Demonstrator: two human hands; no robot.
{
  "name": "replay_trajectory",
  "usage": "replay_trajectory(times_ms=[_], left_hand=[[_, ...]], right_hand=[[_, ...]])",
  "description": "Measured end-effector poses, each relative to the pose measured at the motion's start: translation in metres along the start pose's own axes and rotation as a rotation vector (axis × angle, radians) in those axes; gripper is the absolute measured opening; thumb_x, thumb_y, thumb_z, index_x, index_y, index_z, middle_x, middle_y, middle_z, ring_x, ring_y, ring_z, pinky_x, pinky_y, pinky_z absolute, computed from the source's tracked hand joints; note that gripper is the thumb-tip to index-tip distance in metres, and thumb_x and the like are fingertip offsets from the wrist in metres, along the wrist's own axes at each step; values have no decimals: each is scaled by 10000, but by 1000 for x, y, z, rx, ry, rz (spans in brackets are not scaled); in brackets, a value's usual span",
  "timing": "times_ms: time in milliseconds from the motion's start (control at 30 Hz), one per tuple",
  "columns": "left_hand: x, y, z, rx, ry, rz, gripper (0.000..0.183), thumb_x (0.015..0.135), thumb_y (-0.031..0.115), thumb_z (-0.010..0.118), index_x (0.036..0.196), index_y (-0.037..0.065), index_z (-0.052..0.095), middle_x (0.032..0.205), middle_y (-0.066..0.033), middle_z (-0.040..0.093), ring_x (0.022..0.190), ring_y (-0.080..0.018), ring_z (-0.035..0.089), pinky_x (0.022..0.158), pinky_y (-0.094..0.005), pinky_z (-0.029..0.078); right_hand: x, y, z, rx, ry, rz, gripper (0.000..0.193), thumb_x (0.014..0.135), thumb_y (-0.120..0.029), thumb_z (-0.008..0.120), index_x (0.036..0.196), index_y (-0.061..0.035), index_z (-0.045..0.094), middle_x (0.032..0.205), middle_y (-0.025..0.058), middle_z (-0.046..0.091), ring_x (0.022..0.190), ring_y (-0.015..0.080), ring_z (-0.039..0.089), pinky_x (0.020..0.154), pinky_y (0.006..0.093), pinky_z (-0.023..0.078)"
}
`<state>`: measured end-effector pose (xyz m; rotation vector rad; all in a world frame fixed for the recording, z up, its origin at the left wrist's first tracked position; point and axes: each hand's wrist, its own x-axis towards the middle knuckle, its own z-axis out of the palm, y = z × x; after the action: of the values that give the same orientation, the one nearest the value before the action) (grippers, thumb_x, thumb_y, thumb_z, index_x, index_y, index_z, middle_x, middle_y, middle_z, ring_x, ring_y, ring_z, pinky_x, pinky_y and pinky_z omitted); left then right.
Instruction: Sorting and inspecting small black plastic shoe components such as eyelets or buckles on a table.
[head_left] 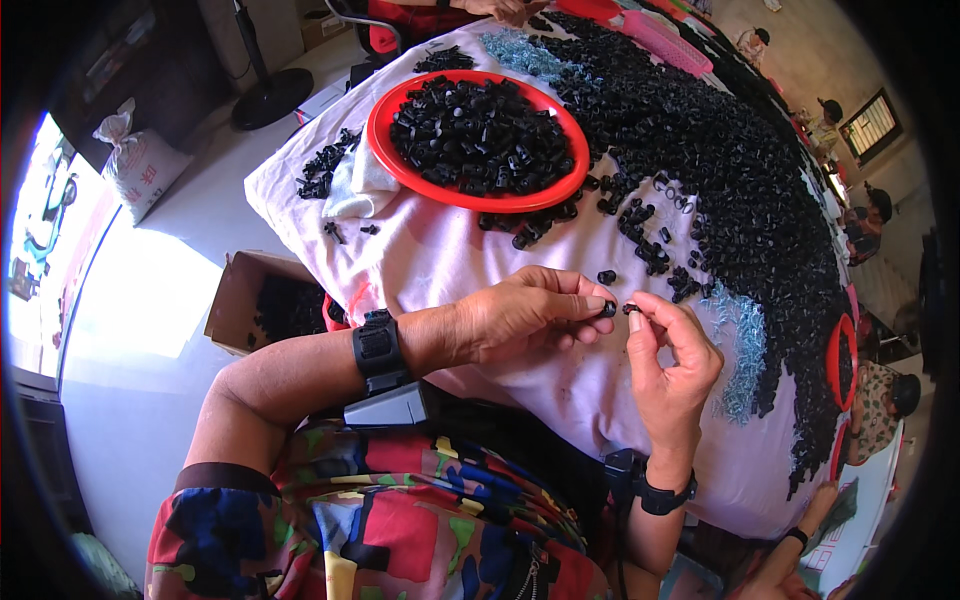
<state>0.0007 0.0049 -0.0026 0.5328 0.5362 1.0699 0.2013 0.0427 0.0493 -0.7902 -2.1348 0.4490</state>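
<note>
Over the near part of the cloth-covered table, my two hands are close together. Thumb and fingers of my left hand (540,310) pinch a small black plastic cap (608,309). Just to its right, my right hand (678,360) grips a tiny dark piece (630,309) between thumb and forefinger; its exact kind is too small to tell. A slight gap separates the two pieces. Another black cap (606,277) lies on the cloth just beyond my left fingertips. Farther off stands a red basin (381,135) heaped with black plastic parts.
A broad heap of black parts (700,150) covers the table's far and right side, with pale blue small pieces (742,350) along it. A cardboard box (232,300) of black parts sits below the left edge. Other people's hands (508,10) are at the far edge.
</note>
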Motion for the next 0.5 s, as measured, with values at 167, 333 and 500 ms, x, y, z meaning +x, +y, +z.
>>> replay_trajectory(times_ms=[167, 333, 500], left_hand=[[1, -2, 2, 59, 10, 35, 225, 1026, 158, 643, 1195, 10, 662, 1041, -32, 721, 882, -70, 656, 728, -193, 502], [2, -7, -2, 133, -7, 110, 252, 1026, 159, 644, 1217, -5, 657, 1047, -31, 716, 893, -80, 658, 769, -208, 519], [3, -9, 0, 237, 0, 174, 235, 1014, 123, 658, 1205, -16, 657, 1065, -44, 714, 928, -103, 677, 850, -249, 555]], right_hand=[[1, -3, 3, 24, -6, 2, 217, 864, 30, 718, 1073, -22, 746, 799, 57, 676, 626, 147, 569, 563, 282, 464], [3, -2, 2, -2, -60, -5, 196, 866, 26, 723, 1054, -24, 748, 850, 66, 710, 654, 161, 592, 572, 282, 480], [2, -1, 1, 12, -66, 4, 187, 869, 34, 720, 1046, -21, 747, 879, 78, 719, 682, 169, 620, 586, 291, 495]])
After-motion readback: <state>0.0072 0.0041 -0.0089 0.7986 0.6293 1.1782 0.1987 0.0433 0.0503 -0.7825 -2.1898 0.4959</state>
